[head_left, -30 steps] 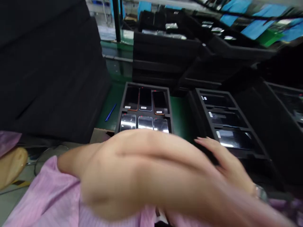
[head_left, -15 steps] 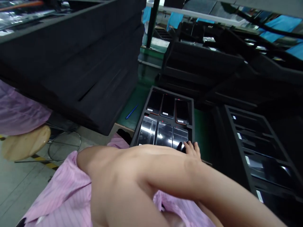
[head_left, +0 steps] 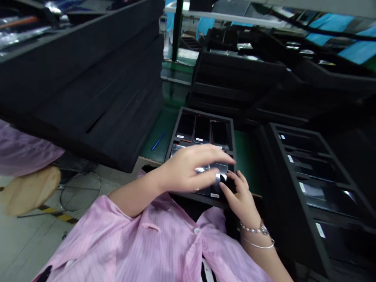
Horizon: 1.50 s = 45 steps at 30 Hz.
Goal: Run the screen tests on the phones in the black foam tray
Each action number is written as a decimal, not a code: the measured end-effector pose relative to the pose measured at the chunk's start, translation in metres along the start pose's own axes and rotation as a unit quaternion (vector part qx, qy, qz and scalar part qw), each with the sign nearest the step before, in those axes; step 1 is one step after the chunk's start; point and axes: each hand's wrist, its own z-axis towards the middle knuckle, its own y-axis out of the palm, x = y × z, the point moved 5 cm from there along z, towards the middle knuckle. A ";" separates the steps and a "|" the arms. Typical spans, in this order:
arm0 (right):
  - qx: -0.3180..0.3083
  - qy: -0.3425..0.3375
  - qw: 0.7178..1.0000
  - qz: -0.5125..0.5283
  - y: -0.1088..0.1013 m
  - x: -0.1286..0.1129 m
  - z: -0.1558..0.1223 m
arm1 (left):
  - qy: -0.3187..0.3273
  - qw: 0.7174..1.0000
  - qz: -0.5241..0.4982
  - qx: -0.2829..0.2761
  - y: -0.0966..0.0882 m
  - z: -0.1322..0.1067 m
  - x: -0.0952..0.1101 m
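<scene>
A dark foam tray [head_left: 232, 135] lies in front of me with several phones in two rows of slots. Dark-faced phones with white labels, such as the middle one [head_left: 202, 129], fill the far row. The near row has shiny clear film on it. My left hand [head_left: 188, 168] hovers over the near row, fingers stretched and thumb apart, holding nothing visible. At the tray's near right corner, my right hand [head_left: 241, 196] rests with bent, spread fingers by the near right phone [head_left: 215, 192]. A small black piece [head_left: 222, 179] shows between its thumb and fingers; its kind is unclear.
A tall stack of black foam trays [head_left: 88, 86] rises at left. Another phone tray [head_left: 308, 219] stands at right, with more dark stacks [head_left: 235, 78] behind. A blue pen [head_left: 158, 141] lies on the green bench [head_left: 169, 107]. A round wooden stool [head_left: 32, 190] is at lower left.
My left forearm, which crossed the view in front of the tray, has drawn back, so the left hand is now over the near row. My right hand now shows beside it. The view has shifted slightly.
</scene>
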 end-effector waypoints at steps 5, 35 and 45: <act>-0.020 -0.016 0.996 -0.082 -0.003 -0.022 0.001 | -0.227 0.924 0.283 -0.120 0.050 -0.008 -0.114; 0.054 -0.096 0.973 -0.204 0.012 -0.045 0.003 | -0.135 0.933 0.277 -0.185 0.082 0.008 -0.109; 0.072 -0.056 0.987 -0.136 -0.015 -0.039 0.055 | -0.137 0.923 0.295 -0.207 0.117 0.009 -0.131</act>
